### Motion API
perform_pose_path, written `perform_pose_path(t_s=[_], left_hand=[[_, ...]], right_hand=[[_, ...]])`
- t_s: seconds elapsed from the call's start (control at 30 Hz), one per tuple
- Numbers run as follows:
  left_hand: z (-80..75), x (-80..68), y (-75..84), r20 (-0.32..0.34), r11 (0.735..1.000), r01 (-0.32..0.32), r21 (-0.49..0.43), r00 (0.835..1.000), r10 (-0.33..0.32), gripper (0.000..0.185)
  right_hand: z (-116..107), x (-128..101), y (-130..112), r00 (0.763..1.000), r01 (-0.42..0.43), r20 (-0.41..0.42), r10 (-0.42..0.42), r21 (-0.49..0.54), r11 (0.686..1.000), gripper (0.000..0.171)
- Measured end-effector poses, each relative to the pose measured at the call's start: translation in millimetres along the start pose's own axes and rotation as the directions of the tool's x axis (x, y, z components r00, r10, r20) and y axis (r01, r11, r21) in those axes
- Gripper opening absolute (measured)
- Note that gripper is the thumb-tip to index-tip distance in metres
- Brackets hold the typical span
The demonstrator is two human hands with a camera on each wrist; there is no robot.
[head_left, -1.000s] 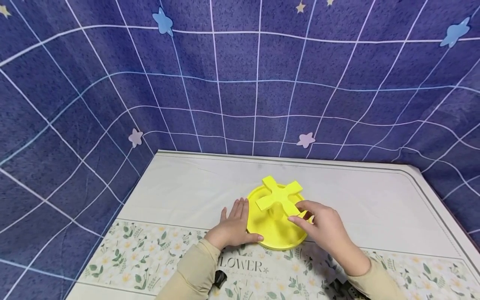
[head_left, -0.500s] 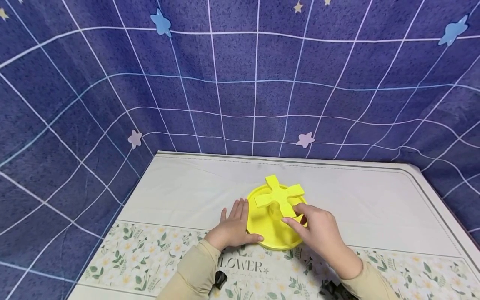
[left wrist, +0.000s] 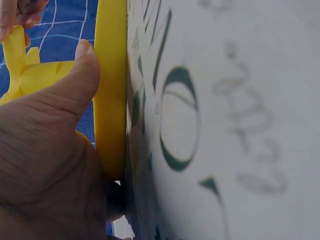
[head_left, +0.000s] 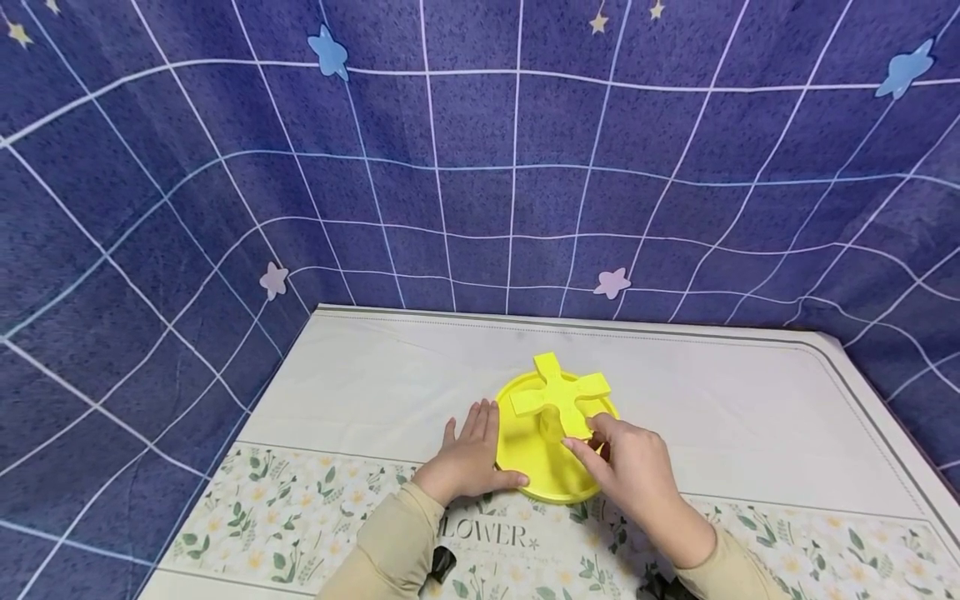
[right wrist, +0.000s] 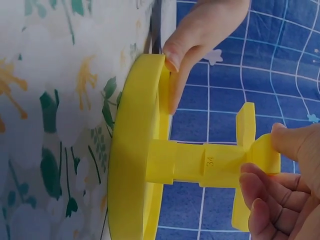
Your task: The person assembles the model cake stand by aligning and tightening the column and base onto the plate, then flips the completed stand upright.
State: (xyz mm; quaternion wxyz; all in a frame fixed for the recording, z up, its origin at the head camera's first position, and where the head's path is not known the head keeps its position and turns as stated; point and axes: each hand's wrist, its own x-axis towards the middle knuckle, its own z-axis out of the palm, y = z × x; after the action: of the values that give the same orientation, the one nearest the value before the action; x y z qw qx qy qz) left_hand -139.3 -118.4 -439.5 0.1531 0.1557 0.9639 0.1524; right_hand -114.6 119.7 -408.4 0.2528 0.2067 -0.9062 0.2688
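A yellow round tray-like base [head_left: 525, 450] with a raised rim lies flat on the table. From its middle rises a yellow post [right wrist: 187, 162] marked "34", topped by a yellow cross-shaped handle [head_left: 558, 395] with flat arms. My right hand [head_left: 637, 467] pinches the near right arm of that handle between thumb and fingers; the right wrist view shows the grip from the side. Against the left rim rests my left hand [head_left: 468, 458], its fingers straight and its thumb touching the front of the rim. In the left wrist view, the left palm [left wrist: 45, 150] partly hides the base.
A white cloth with a floral band [head_left: 300, 508] and printed lettering covers the table [head_left: 375, 375]. Behind and to the left hangs a blue grid-patterned curtain [head_left: 480, 192] with stars. Dark objects [head_left: 442, 564] show beside both sleeves.
The cross-shaped handle has turned slightly clockwise as seen from above. My right hand has shifted left with the arm it pinches. The left hand and the base have stayed in place.
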Motion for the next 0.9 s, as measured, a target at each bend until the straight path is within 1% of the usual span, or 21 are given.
perform_pose_path(t_s=[0.23, 0.4, 0.5, 0.63, 0.7, 0.8, 0.87, 0.9], left_hand=[[2.4, 3.0, 0.9, -0.001, 1.0, -0.007, 0.026, 1.0, 0.007, 0.117], [1.6, 2.2, -1.1, 0.004, 1.0, -0.007, 0.009, 1.0, 0.007, 0.117], [0.7, 1.0, -2.1, 0.008, 1.0, -0.006, 0.001, 1.0, 0.006, 0.116], [1.1, 1.1, -2.9, 0.016, 1.0, -0.013, 0.0, 1.0, 0.013, 0.117], [1.9, 1.5, -4.0, 0.024, 1.0, -0.018, 0.004, 1.0, 0.018, 0.117], [1.9, 1.3, -6.9, 0.024, 0.999, -0.039, -0.005, 0.999, 0.04, 0.117], [1.2, 1.2, -9.9, 0.021, 0.998, -0.06, -0.021, 0.998, 0.061, 0.116], [0.3, 0.8, -11.3, 0.016, 0.997, -0.075, -0.029, 0.997, 0.075, 0.116]], right_hand=[[2, -4, 4, 0.999, 0.03, -0.04, -0.031, -0.005, 1.0, 0.026], [3, -4, 3, 0.998, 0.048, -0.049, -0.048, -0.007, 0.999, 0.027], [3, -3, 3, 0.998, 0.06, -0.026, -0.06, -0.009, 0.998, 0.026], [-1, -1, 15, 0.997, 0.06, 0.048, -0.06, 0.003, 0.998, 0.027], [-4, 0, 25, 0.995, 0.059, 0.086, -0.059, 0.003, 0.998, 0.035], [-7, -1, 44, 0.984, 0.052, 0.17, -0.052, 0.001, 0.999, 0.059], [-8, -2, 55, 0.964, 0.033, 0.265, -0.033, 0.007, 0.999, 0.078], [-9, -3, 61, 0.946, 0.015, 0.323, -0.02, 0.018, 1.0, 0.088]])
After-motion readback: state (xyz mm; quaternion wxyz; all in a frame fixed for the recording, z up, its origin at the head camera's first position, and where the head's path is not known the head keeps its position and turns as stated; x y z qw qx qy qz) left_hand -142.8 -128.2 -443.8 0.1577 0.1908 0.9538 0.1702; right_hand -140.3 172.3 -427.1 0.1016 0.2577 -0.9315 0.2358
